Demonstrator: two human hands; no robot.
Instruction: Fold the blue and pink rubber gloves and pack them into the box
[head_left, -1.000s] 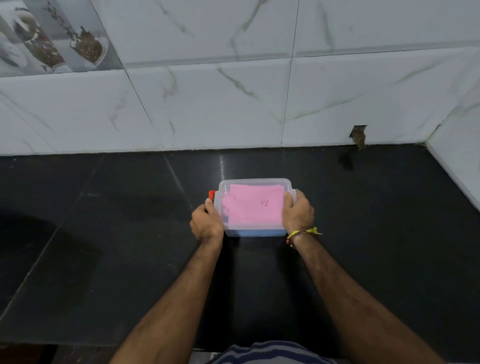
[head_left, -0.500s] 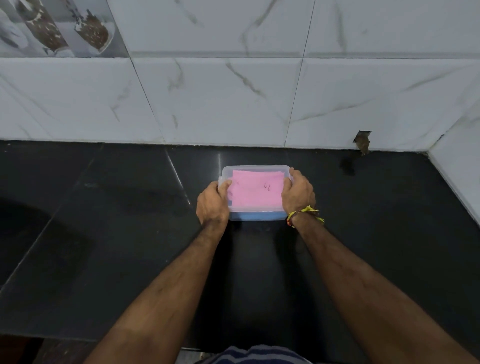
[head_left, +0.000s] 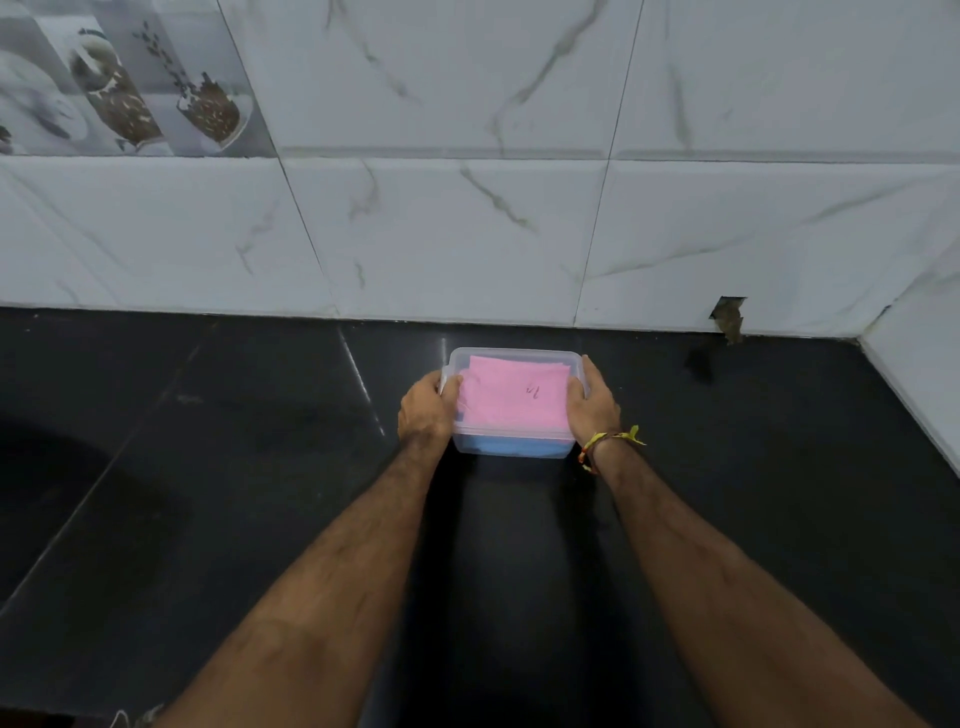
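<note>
A clear plastic box (head_left: 511, 354) with a lid on it rests on the black counter, close to the tiled wall. Through the lid I see the folded pink glove (head_left: 514, 397) on top. The blue glove (head_left: 511, 446) shows through the near wall, underneath the pink one. My left hand (head_left: 426, 410) grips the box's left side, thumb over the lid edge. My right hand (head_left: 592, 400) grips the right side the same way; a yellow thread band sits on that wrist.
The black stone counter (head_left: 234, 467) spreads wide to the left and right of the box. White marble-look wall tiles (head_left: 467, 234) rise right behind it. A side wall (head_left: 919, 374) closes the right end. A chipped hole (head_left: 728, 317) marks the wall base at right.
Both hands have pushed the box away from me toward the wall. The red clip seen at the box's left side a second ago is now hidden under my left hand.
</note>
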